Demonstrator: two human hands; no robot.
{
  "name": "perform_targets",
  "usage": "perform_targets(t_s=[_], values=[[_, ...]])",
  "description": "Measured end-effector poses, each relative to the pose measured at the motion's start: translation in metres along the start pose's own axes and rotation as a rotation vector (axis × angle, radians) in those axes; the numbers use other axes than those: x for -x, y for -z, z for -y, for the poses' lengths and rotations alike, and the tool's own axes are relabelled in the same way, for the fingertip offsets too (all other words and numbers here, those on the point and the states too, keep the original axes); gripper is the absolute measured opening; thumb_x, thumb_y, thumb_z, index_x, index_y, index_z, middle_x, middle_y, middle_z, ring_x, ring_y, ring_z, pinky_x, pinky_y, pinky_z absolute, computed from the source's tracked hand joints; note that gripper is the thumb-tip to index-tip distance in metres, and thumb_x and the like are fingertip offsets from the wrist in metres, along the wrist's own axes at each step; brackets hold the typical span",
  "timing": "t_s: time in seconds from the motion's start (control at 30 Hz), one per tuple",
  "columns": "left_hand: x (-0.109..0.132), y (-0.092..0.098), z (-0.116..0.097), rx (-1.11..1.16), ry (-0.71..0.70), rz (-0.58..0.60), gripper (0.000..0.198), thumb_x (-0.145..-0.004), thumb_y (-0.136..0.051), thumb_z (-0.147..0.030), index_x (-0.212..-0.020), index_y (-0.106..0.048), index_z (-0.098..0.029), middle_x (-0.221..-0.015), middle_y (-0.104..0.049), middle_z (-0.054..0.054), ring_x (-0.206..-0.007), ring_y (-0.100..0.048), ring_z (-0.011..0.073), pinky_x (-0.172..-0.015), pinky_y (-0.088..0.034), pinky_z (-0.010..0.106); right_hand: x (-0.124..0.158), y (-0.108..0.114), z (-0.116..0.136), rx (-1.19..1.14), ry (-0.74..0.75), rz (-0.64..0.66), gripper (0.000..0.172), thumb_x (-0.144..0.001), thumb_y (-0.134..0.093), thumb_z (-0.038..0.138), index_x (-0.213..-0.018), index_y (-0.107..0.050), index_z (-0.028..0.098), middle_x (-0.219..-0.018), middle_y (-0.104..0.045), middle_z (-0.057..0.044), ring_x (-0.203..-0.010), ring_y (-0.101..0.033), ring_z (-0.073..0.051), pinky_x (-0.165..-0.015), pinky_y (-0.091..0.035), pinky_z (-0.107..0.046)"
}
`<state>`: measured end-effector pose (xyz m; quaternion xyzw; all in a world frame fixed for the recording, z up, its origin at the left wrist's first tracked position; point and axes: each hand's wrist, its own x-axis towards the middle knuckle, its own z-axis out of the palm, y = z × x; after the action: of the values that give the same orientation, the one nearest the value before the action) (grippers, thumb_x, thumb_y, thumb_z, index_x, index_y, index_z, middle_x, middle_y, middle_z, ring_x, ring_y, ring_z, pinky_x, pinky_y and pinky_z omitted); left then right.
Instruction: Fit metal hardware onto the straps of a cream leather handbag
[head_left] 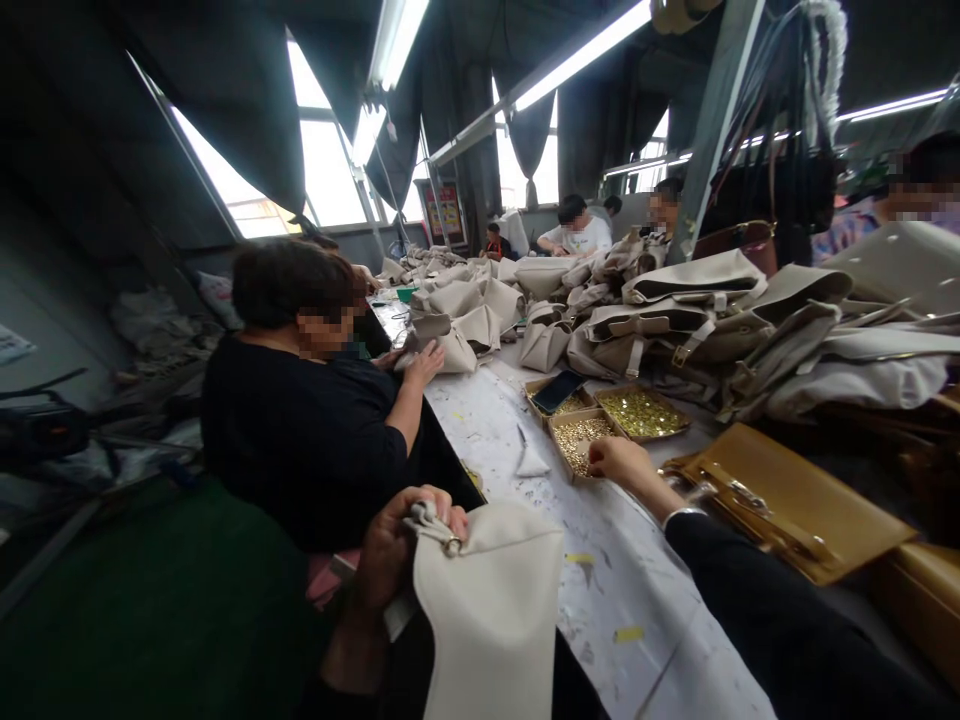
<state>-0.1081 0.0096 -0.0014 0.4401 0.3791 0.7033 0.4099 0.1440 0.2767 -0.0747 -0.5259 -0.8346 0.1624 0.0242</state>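
Note:
My left hand [409, 535] grips the top edge of a cream leather bag piece [499, 590], its fingers wrapped around a folded strap end with a small metal ring. The piece hangs down at the bottom centre. My right hand [622, 462] reaches over the near right edge of a box of small gold parts [579, 440]. Its fingers point down and are bent together; what they hold, if anything, is hidden. Behind that box are a tray of shiny gold pieces [645, 412] and another box with a dark phone [559, 391] on it.
A person in black [292, 430] sits at the left, hands on a cream bag. Many cream bags [675, 320] are heaped along the white-covered table [480, 420]. A mustard bag [802, 490] lies beside my right forearm. More people sit farther back.

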Motion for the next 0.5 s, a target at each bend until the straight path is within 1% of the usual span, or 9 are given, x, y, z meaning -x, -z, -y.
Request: perform_targets(t_s=[0.03, 0.07, 0.17, 0.23, 0.3, 0.37, 0.43, 0.5], values=[[0.005, -0.006, 0.008, 0.057, 0.042, 0.008, 0.029, -0.070, -0.086, -0.031, -0.073, -0.060, -0.018, -0.072, -0.056, -0.002, -0.062, -0.064, 0.0150, -0.067, -0.054, 0.034, 0.001, -0.002, -0.002, -0.038, -0.008, -0.034, 0.010, -0.078, -0.079, 0.027, -0.088, -0.077, 0.024, -0.097, -0.077, -0.004, -0.094, -0.070, -0.022, -0.072, -0.046, -0.028], [0.010, -0.013, 0.016, 0.115, 0.068, -0.019, 0.028, -0.071, -0.085, -0.031, -0.075, -0.061, -0.018, -0.074, -0.057, -0.002, -0.064, -0.064, 0.0153, -0.067, -0.054, 0.034, 0.003, -0.003, -0.005, -0.078, -0.015, -0.070, 0.010, -0.079, -0.076, 0.026, -0.088, -0.078, 0.024, -0.097, -0.078, -0.004, -0.094, -0.071, -0.023, -0.070, -0.044, -0.027], [0.023, -0.030, 0.033, 0.191, 0.071, -0.086, 0.032, -0.067, -0.088, -0.035, -0.076, -0.063, -0.017, -0.073, -0.059, -0.002, -0.062, -0.063, 0.0146, -0.071, -0.053, 0.036, 0.009, -0.006, -0.012, -0.199, -0.025, -0.185, 0.018, -0.086, -0.065, 0.025, -0.097, -0.078, 0.023, -0.102, -0.079, -0.008, -0.098, -0.071, -0.025, -0.074, -0.044, -0.029], [0.027, -0.035, 0.036, 0.190, 0.040, -0.103, 0.035, -0.064, -0.090, -0.038, -0.074, -0.063, -0.018, -0.071, -0.060, -0.003, -0.061, -0.062, 0.0145, -0.075, -0.054, 0.039, 0.015, -0.005, -0.013, -0.291, -0.012, -0.248, 0.023, -0.087, -0.060, 0.025, -0.101, -0.078, 0.022, -0.103, -0.079, -0.009, -0.098, -0.070, -0.026, -0.078, -0.046, -0.030], [0.027, -0.035, 0.033, 0.165, 0.026, -0.113, 0.034, -0.065, -0.090, -0.039, -0.074, -0.063, -0.019, -0.070, -0.062, -0.004, -0.061, -0.064, 0.0151, -0.082, -0.054, 0.043, 0.023, -0.002, -0.009, -0.401, 0.030, -0.282, 0.026, -0.087, -0.059, 0.028, -0.103, -0.078, 0.020, -0.100, -0.079, -0.010, -0.094, -0.071, -0.025, -0.079, -0.048, -0.031], [0.027, -0.034, 0.027, 0.122, 0.029, -0.097, 0.032, -0.068, -0.090, -0.037, -0.073, -0.064, -0.020, -0.069, -0.064, -0.004, -0.063, -0.067, 0.0157, -0.091, -0.054, 0.046, 0.037, 0.004, 0.003, -0.516, 0.099, -0.290, 0.030, -0.087, -0.059, 0.033, -0.105, -0.078, 0.018, -0.097, -0.079, -0.009, -0.088, -0.071, -0.023, -0.078, -0.050, -0.030], [0.025, -0.033, 0.021, 0.079, -0.001, -0.067, 0.030, -0.070, -0.089, -0.037, -0.072, -0.064, -0.021, -0.067, -0.065, -0.005, -0.065, -0.069, 0.0157, -0.098, -0.052, 0.047, 0.057, 0.013, 0.020, -0.701, 0.187, -0.257, 0.035, -0.087, -0.063, 0.042, -0.105, -0.077, 0.016, -0.096, -0.079, -0.009, -0.084, -0.071, -0.022, -0.075, -0.052, -0.030], [0.025, -0.034, 0.015, 0.049, -0.051, -0.047, 0.030, -0.074, -0.087, -0.039, -0.070, -0.064, -0.021, -0.065, -0.066, -0.005, -0.066, -0.070, 0.0153, -0.100, -0.052, 0.046, 0.084, 0.025, 0.040, -1.037, 0.285, -0.152, 0.040, -0.080, -0.073, 0.049, -0.101, -0.078, 0.014, -0.093, -0.078, -0.010, -0.079, -0.069, -0.021, -0.072, -0.053, -0.031]])
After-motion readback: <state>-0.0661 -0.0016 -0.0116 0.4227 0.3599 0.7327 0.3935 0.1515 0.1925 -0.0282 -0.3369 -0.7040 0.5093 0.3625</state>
